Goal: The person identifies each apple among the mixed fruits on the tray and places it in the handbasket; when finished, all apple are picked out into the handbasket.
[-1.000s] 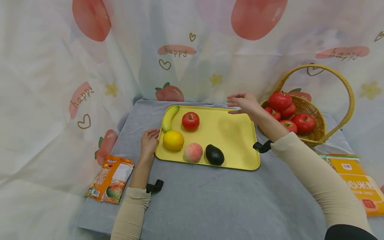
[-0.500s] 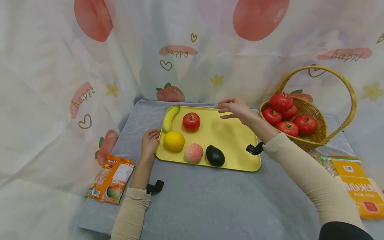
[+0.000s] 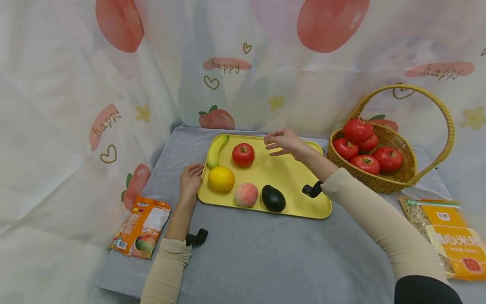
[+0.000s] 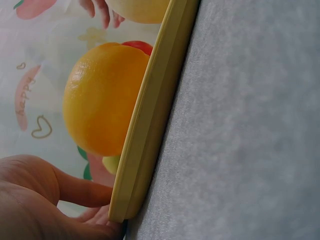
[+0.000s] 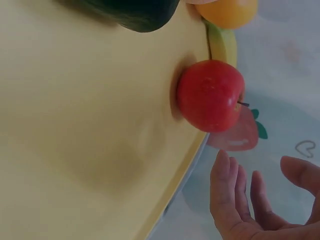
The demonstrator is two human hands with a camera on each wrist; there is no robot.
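In the head view my left hand [image 3: 191, 182] holds the left edge of a yellow tray [image 3: 303, 198]. The left wrist view shows its thumb [image 4: 85, 192] at the rim, with other fingers lower against the tray's outer side. My right hand [image 3: 285, 143] hovers over the far part of the tray, right of a red apple [image 3: 243, 155]; its fingers are spread, loosely bent and hold nothing. A banana [image 3: 215, 152] and a lemon [image 3: 221, 179] lie at the tray's left. Along the near side sit a peach [image 3: 246, 195] and a dark avocado [image 3: 273, 198].
A wicker basket [image 3: 408, 162] with a tall handle and several red apples [image 3: 388, 159] stands right of the tray. An orange snack packet [image 3: 141, 228] lies at the left, and a yellow-orange food bag [image 3: 452, 240] at the right. A printed curtain [image 3: 265, 84] hangs behind.
My right hand has moved left across the tray, from near the basket toward the apple on the tray. My left hand stays at the tray's edge.
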